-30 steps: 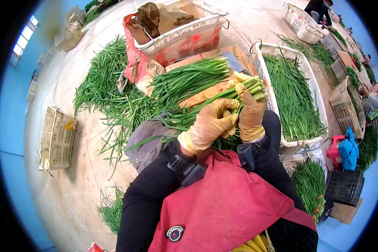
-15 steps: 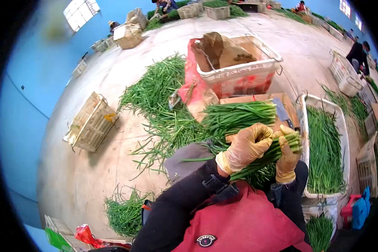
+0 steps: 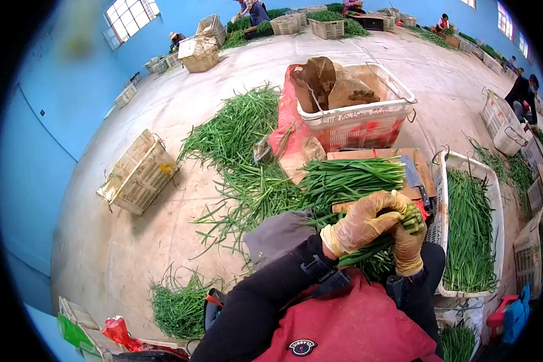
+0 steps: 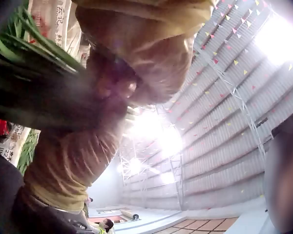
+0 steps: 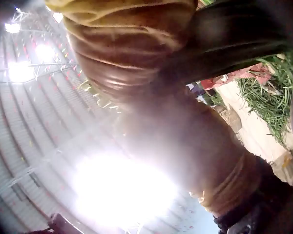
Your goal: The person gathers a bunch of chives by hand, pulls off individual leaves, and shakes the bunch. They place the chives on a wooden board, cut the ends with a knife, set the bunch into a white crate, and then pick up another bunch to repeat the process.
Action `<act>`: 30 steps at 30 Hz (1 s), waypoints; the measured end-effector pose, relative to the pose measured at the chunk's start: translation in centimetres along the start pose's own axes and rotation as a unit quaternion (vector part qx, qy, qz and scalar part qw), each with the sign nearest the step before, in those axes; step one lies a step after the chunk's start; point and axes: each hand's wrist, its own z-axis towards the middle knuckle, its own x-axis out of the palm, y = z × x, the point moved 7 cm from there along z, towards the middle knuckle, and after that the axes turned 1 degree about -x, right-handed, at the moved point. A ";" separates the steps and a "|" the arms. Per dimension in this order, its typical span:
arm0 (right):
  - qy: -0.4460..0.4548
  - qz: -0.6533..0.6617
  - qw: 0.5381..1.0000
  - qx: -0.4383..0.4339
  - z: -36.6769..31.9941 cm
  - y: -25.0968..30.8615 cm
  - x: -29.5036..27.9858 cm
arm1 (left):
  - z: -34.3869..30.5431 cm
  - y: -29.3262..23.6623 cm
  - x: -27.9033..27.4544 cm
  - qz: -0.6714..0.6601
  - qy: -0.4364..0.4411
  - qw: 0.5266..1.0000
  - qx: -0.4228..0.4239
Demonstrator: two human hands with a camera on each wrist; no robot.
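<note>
Both hands wear yellowish translucent gloves and meet at a bunch of chives (image 3: pixel 412 218) above the person's lap. The right hand (image 3: pixel 409 248) grips the bunch from below, close to its pale stalk ends. My left hand (image 3: pixel 365 223) comes across from the left, fingers curled at the stalks beside the right fingers. The leaves trail down and left under the left hand. In the left wrist view the dark green leaves (image 4: pixel 34 78) run in between the two hands. Behind them a larger pile of chives (image 3: pixel 353 179) lies on a wooden board (image 3: pixel 427 166), with a knife (image 3: pixel 414 173) beside it.
A white crate of chives (image 3: pixel 472 229) stands at the right. Beyond the board is a crate with brown sacking (image 3: pixel 359 117). Loose chives (image 3: pixel 241 139) cover the floor leftward, near another crate (image 3: pixel 140 172). Several people work farther back.
The head view has swung up and left, so the scene sits lower and farther right. The bunch has turned, its stalk ends now facing upward, and the hands have come closer together.
</note>
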 end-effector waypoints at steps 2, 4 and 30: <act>-0.016 -0.003 0.999 0.030 0.3 0.1 -0.4 | 0.1 -1.7 0.1 0.074 0.031 0.996 -0.045; -0.026 -0.018 0.999 0.035 0.4 0.0 -1.2 | 0.3 -3.2 0.0 0.176 0.065 0.982 -0.029; -0.092 0.023 0.993 -0.077 6.7 0.3 -8.1 | 5.7 8.5 -6.1 0.213 -0.034 0.976 -0.017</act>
